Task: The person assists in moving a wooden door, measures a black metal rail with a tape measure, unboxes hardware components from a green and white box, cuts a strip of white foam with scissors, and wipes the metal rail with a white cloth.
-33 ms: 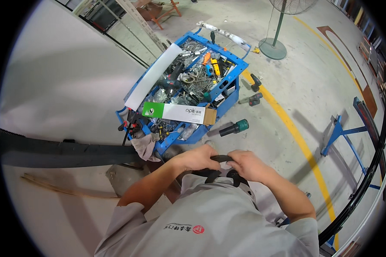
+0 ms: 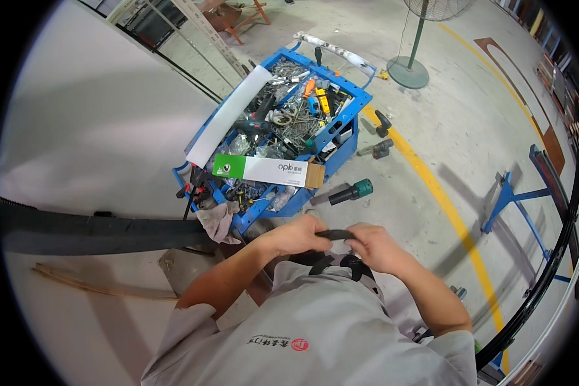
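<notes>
In front of my waist, a dark strap (image 2: 334,234) that looks like a belt runs between my two hands. My left hand (image 2: 298,235) is closed on one end, its fingertips bent behind the strap. My right hand (image 2: 376,247) pinches the other end between thumb and fingers. A short arched stretch of the strap shows in the gap between them. More black strap and a dark pouch-like thing (image 2: 352,262) lie against my grey shirt (image 2: 264,321) just below; their details are hidden.
Ahead stands a blue tool cart (image 2: 349,125) full of screws and tools, with a green-and-white box (image 2: 270,171) on top. A green-and-black flashlight-like tool (image 2: 352,192) and cordless tools (image 2: 381,149) are near its right side. A fan (image 2: 408,74) stands behind; a blue stand (image 2: 508,196) is at right.
My right hand has shifted slightly to the right, away from my left hand. A longer stretch of the strap shows between them. The cart and tools have not moved.
</notes>
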Motion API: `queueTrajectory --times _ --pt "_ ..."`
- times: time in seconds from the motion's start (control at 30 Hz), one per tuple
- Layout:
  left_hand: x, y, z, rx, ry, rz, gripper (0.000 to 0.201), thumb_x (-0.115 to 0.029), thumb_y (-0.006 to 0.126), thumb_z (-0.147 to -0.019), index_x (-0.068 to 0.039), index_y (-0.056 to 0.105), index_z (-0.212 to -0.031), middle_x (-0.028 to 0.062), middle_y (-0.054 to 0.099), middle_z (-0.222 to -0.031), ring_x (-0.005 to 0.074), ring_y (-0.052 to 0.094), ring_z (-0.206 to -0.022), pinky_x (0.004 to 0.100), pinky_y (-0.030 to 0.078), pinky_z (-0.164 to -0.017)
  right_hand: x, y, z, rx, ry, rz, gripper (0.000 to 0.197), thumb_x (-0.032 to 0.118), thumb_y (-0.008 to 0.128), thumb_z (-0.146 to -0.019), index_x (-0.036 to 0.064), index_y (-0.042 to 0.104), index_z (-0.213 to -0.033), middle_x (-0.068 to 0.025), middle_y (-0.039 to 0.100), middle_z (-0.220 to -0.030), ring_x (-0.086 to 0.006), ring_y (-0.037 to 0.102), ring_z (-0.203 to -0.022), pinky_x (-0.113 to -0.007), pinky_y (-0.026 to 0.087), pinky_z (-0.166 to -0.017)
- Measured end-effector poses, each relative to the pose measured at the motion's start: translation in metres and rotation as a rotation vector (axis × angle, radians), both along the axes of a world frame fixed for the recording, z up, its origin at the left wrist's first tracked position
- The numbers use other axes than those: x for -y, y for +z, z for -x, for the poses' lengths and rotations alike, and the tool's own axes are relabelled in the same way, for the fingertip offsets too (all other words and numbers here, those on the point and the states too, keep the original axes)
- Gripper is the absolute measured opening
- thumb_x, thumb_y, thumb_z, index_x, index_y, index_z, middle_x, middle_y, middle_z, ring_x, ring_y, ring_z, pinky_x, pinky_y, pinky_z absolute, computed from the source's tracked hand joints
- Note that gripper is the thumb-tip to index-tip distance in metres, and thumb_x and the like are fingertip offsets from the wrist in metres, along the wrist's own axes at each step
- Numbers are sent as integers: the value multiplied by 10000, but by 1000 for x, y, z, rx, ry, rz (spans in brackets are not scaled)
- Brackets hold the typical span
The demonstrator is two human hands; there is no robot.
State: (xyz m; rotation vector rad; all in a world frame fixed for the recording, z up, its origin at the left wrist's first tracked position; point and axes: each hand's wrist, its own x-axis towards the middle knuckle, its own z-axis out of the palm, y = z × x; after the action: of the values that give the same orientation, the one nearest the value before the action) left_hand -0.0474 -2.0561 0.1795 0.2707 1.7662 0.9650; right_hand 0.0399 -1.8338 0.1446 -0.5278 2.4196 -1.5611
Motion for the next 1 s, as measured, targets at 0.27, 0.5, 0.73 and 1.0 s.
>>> queueTrajectory --times 0.27,0.5,0.73,1.0 --pt "-57 -96 -4 -250 712 -337 182 -143 541 -966 4 647 -984 65 619 -865 148 553 -811 303 457 -727 86 -53 8 148 -848 268 425 194 463 -1036 -32 452 -1396 -254 614 -1220 -347 624 -1123 -394 477 -959" --pt "4 -162 43 -976 -26 -224 331 -170 400 -963 54 606 -1094 243 589 -1227 391 502 -1172 447 393 -1018 145 -106 63 615 -1106 877 412 116 401 -1066 -52 436 -1441 -131 578 -1333 -186 552 -1184 -290 414 -1042" --pt "86 -186 113 -907 12 55 503 -235 583 -894 70 540 -1292 292 563 -1258 473 456 -1240 512 357 -1087 142 -184 147 629 -977 398 426 123 554 -978 13 521 -1389 -203 617 -1267 -279 637 -1075 -355 485 -955" --pt "270 -216 226 -1173 306 881 509 -285 560 -919 119 523 -1226 286 574 -1154 462 501 -1098 530 397 -1003 144 -213 191 399 -650 -124 315 134 600 -929 -18 491 -1183 -288 610 -1112 -482 598 -1020 -504 482 -894"
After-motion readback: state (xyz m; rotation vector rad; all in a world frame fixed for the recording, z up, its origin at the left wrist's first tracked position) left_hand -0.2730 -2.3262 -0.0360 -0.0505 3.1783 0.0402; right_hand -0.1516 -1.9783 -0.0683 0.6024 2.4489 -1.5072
